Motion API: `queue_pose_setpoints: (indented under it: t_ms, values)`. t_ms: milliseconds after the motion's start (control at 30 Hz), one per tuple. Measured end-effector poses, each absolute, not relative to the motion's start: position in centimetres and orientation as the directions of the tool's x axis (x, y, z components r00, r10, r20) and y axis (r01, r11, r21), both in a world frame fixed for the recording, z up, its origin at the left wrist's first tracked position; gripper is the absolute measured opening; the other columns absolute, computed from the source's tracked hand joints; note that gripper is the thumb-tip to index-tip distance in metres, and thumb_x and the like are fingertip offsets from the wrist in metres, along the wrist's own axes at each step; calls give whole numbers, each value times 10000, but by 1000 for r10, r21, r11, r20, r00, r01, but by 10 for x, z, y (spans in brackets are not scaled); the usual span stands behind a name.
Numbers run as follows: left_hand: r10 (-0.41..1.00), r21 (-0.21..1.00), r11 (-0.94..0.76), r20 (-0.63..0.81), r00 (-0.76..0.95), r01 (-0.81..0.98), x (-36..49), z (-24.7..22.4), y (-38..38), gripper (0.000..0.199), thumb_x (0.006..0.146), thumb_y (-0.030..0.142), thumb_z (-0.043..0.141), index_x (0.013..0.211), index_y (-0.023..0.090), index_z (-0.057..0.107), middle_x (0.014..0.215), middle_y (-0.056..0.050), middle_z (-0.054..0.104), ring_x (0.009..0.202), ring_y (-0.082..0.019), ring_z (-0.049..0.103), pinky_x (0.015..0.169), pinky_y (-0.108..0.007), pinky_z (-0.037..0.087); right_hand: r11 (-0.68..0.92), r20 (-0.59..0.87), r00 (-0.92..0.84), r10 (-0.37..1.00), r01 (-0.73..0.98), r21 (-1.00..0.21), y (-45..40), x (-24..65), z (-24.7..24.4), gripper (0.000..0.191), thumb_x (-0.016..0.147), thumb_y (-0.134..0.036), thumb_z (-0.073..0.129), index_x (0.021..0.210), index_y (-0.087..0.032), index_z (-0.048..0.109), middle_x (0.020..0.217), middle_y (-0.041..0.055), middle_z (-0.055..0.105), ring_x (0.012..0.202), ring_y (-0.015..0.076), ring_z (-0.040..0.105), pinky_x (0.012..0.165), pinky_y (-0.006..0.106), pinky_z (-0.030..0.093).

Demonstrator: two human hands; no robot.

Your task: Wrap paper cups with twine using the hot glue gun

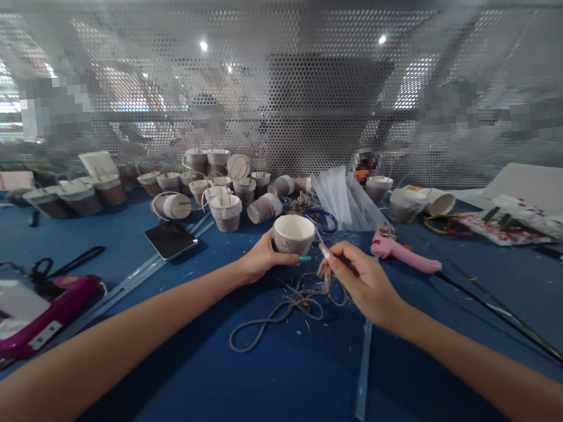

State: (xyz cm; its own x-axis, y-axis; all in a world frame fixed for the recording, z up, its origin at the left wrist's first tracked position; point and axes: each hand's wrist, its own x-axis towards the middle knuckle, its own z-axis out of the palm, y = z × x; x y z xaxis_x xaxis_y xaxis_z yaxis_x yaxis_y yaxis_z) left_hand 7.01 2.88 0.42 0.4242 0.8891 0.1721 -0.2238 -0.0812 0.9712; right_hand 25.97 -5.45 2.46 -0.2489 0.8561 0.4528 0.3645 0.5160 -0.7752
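My left hand (262,258) is wrapped around a small paper cup (290,238), white inside with a pale, mottled outer side. The cup is upright, its mouth tilted slightly toward me, above the blue table. Just right of it, my right hand (362,282) is closed in a pinch. Something thin and pale rises from those fingertips near the cup's rim; its kind is unclear. Beneath both hands, a loose grey cord (291,302) lies in tangled loops. A pink glue gun (404,254) rests to the right of my right hand.
Several wrapped cups with thin handles (226,211) stand or lie farther back. A phone (170,239) lies left, beyond a magenta power strip (64,304). Clear plastic sleeves (345,197) lean near a perforated metal screen (249,93). A clear glue stick (364,377) lies in front.
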Motion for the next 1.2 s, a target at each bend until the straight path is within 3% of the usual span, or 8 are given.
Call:
queue_pose_setpoints:
  t_ms: [633, 900, 1200]
  values:
    - [882, 960, -215, 271, 385, -181, 72, 2, 27, 630, 488, 181, 846, 1053, 176, 567, 1082, -65, 632, 1094, -259, 551, 1007, -432, 387, 547, 453, -309, 836, 404, -733, -57, 256, 25, 219, 945, -348, 442, 813, -204, 540, 653, -8, 617, 569, 120, 580, 552, 240, 431]
    - [880, 970, -171, 230, 417, -174, 73, 5, 25, 636, 494, 194, 839, 1063, 175, 554, 1114, -82, 618, 1131, -289, 529, 992, -435, 401, 546, 433, -341, 835, 412, -729, -55, 256, 24, 214, 957, -333, 429, 815, -207, 528, 621, -21, 613, 566, 118, 574, 585, 247, 426]
    - [876, 971, -76, 174, 450, -228, 69, 2, 25, 664, 496, 125, 789, 1103, 221, 535, 1033, -27, 620, 1132, -279, 525, 1003, -423, 393, 561, 445, -346, 826, 425, -710, -56, 256, 24, 219, 959, -329, 421, 805, -211, 522, 625, -19, 619, 574, 122, 576, 594, 253, 428]
